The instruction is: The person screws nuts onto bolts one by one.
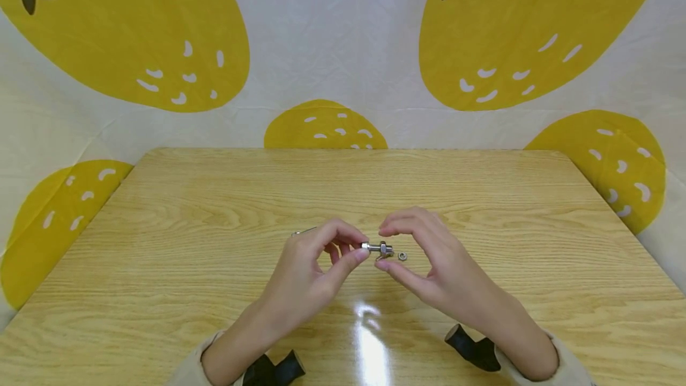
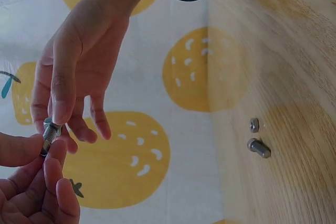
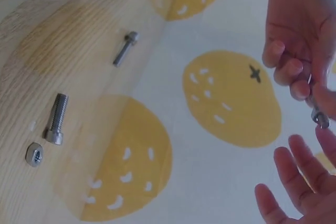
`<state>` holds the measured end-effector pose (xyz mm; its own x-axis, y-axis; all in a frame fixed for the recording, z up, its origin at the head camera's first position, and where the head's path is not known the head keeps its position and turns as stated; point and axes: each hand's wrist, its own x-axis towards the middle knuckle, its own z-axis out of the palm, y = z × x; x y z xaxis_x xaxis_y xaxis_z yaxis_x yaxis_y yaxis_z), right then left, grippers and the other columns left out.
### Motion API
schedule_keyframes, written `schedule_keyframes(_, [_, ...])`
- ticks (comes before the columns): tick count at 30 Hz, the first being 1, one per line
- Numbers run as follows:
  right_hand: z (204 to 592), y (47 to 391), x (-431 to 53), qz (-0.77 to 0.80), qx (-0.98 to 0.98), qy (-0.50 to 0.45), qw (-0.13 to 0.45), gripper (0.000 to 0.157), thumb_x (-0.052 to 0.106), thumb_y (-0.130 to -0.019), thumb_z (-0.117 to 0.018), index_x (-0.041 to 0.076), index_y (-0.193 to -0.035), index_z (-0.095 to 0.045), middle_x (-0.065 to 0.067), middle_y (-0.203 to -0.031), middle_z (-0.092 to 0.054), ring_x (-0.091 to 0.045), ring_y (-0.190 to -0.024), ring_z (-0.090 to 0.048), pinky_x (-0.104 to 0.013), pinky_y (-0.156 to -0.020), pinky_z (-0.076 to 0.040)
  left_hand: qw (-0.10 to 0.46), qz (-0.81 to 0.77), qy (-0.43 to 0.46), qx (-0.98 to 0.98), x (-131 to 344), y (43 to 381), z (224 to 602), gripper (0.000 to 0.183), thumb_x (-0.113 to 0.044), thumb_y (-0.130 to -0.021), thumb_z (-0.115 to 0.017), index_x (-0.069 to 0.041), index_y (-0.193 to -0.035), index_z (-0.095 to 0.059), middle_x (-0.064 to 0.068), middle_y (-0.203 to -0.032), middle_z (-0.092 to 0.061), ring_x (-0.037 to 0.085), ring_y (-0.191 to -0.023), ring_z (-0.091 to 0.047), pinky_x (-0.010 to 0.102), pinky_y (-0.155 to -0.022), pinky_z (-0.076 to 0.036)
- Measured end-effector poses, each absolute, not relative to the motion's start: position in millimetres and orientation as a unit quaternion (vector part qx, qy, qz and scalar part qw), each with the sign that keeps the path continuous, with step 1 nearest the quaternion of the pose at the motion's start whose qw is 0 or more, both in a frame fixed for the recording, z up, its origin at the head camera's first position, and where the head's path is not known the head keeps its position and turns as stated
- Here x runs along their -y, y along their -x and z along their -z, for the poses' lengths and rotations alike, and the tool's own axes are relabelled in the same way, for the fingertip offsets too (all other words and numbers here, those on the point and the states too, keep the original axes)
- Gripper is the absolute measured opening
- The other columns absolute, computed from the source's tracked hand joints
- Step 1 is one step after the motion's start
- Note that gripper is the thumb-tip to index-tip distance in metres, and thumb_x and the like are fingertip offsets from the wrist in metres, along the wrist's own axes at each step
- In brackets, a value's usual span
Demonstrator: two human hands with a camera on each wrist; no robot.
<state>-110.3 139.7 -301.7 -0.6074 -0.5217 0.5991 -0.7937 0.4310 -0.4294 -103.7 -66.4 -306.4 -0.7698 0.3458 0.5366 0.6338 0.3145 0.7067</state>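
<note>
My left hand [image 1: 308, 270] pinches the head of a silver bolt [image 1: 375, 248] between thumb and forefinger. The bolt lies level, its shank pointing right, with a hex nut [image 1: 383, 248] threaded near its far end. Around that nut my right hand [image 1: 442, 261] is held with thumb and forefinger apart, above and below it in the head view. In the left wrist view the bolt's threads [image 2: 51, 132] show between the two hands. The right wrist view has the nut end [image 3: 320, 119] partly covered by fingers.
On the wooden table [image 1: 214, 207] lie a loose nut [image 3: 34, 154] and a thick bolt [image 3: 56, 119] beside it. Another, thinner bolt [image 3: 125, 49] lies farther off, mostly behind my left hand in the head view. A fruit-patterned cloth [image 1: 332, 34] hangs behind the table.
</note>
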Motion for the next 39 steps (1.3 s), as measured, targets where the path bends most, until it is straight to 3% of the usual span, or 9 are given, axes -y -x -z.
schedule_keyframes(6, [303.9,112.5,-137.9,-0.362,0.794,-0.432,0.227,0.027,0.031,-0.094,-0.053,0.005,-0.102,-0.057,-0.005,-0.107,-0.057,-0.019,-0.103,-0.05,-0.022,-0.097,-0.037,0.143,0.504,0.308,0.794,66.9,104.1,306.1,0.006,-0.011,-0.088,-0.064,-0.01,-0.093,-0.063,-0.005,-0.079,-0.065,0.003,-0.069,-0.053,0.019,-0.06,-0.048])
schedule_keyframes(18, [302.4,114.1,-137.7,-0.353,0.802,-0.423,0.23,0.022,0.03,-0.093,-0.057,0.009,-0.098,-0.06,0.001,-0.1,-0.059,-0.012,-0.095,-0.052,-0.028,-0.087,-0.035,0.143,0.504,0.31,0.793,66.5,103.9,306.1,0.006,-0.011,-0.087,-0.065,-0.011,-0.092,-0.063,-0.005,-0.078,-0.064,0.003,-0.068,-0.053,0.019,-0.059,-0.047])
schedule_keyframes(24, [303.7,113.9,-138.1,-0.348,0.816,-0.408,0.217,0.009,0.02,-0.092,-0.059,0.011,-0.09,-0.061,0.003,-0.097,-0.06,-0.012,-0.095,-0.052,-0.029,-0.087,-0.035,0.143,0.51,0.319,0.786,65.6,103.4,307.5,0.005,-0.011,-0.088,-0.064,-0.01,-0.093,-0.063,-0.005,-0.079,-0.065,0.004,-0.069,-0.054,0.019,-0.06,-0.047])
schedule_keyframes(30, [304.0,113.9,-139.9,-0.345,0.821,-0.393,0.228,0.024,0.017,-0.097,-0.049,0.016,-0.079,-0.063,0.007,-0.091,-0.062,-0.011,-0.091,-0.053,-0.027,-0.085,-0.035,0.141,0.513,0.318,0.785,64.1,103.2,309.0,0.006,-0.01,-0.087,-0.065,-0.01,-0.092,-0.063,-0.005,-0.079,-0.065,0.004,-0.07,-0.054,0.018,-0.06,-0.047])
schedule_keyframes(32, [302.9,114.1,-141.6,-0.347,0.824,-0.388,0.225,0.022,0.017,-0.097,-0.048,0.017,-0.08,-0.063,0.008,-0.09,-0.062,-0.011,-0.091,-0.053,-0.027,-0.085,-0.035,0.14,0.511,0.312,0.788,64.0,103.1,308.6,0.006,-0.01,-0.087,-0.065,-0.01,-0.092,-0.063,-0.005,-0.079,-0.065,0.004,-0.07,-0.053,0.018,-0.059,-0.047])
schedule_keyframes(35, [300.3,113.0,-143.8,-0.348,0.834,-0.379,0.201,0.005,0.02,-0.092,-0.059,0.016,-0.092,-0.063,0.008,-0.095,-0.062,-0.01,-0.096,-0.052,-0.027,-0.088,-0.036,0.139,0.511,0.306,0.791,64.4,103.0,307.6,0.007,-0.01,-0.087,-0.065,-0.01,-0.093,-0.063,-0.005,-0.079,-0.065,0.004,-0.069,-0.053,0.019,-0.06,-0.047])
schedule_keyframes(39, [299.0,111.7,-143.1,-0.352,0.833,-0.387,0.181,0.031,0.022,-0.08,-0.073,0.012,-0.107,-0.059,0.003,-0.104,-0.061,-0.012,-0.101,-0.051,-0.026,-0.092,-0.039,0.145,0.51,0.306,0.791,65.0,103.6,307.2,0.007,-0.01,-0.087,-0.065,-0.01,-0.093,-0.063,-0.005,-0.08,-0.065,0.004,-0.069,-0.053,0.019,-0.06,-0.048])
